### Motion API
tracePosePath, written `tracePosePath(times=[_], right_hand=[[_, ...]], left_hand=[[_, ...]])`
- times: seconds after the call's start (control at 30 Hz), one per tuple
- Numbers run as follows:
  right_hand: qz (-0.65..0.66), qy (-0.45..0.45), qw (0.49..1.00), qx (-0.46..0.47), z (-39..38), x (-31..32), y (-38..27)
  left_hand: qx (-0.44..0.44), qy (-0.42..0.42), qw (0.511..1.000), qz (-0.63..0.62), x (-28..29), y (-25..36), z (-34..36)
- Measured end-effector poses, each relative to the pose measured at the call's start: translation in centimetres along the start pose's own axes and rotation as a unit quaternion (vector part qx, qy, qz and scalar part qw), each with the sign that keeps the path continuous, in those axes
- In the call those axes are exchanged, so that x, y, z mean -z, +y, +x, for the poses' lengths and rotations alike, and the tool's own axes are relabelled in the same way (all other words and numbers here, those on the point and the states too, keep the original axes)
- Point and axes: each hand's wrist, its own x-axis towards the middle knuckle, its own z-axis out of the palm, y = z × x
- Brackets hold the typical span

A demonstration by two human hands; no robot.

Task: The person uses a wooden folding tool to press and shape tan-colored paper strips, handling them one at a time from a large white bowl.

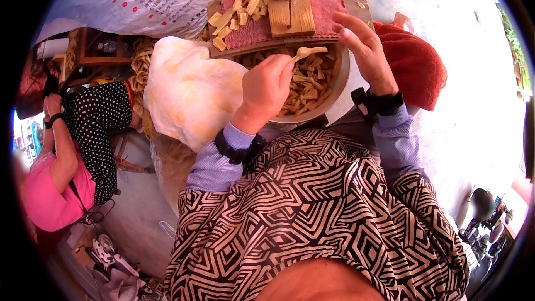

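Note:
My left hand [266,90] is closed, with a pale yellow knotted strip [310,52], which looks like bean curd skin, jutting from its fingertips. My right hand [368,56] is raised to the right of it, fingers spread and holding nothing. Below the strip, a wide round basin [342,76] holds many similar pale yellow pieces [307,86]. Across its far side lies a wooden board [356,0] with a pink cloth [329,8]. On that cloth rest a wooden block [301,14] with a thin dark metal piece, and several short flat strips [253,1].
A white, yellow-stained cloth bundle [189,86] sits left of the basin, with a heap of long strips [142,61] behind it. A printed white sack [150,0] lies far left. Red fabric [412,64] is at the right. Another person in pink [61,189] sits at the left.

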Motion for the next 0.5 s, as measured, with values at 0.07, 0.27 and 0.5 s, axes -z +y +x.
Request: tracePosePath(times=[0.07, 0.27, 0.5], right_hand=[[-0.089, -0.102, 0.99, -0.034, 0.9, 0.2, -0.6], [-0.004, -0.17, 0.978, -0.121, 1.2, 0.0, -2.1], [-0.034, 0.0, 0.997, -0.063, 4.0, -1.6, -0.6]], left_hand=[[-0.025, -0.018, 0.999, 0.025, 0.3, 0.8, 0.8], [0.035, -0.196, 0.977, -0.083, 1.9, 0.3, 3.5], [0.097, -0.156, 0.968, -0.17, 2.7, -3.6, 7.6]])
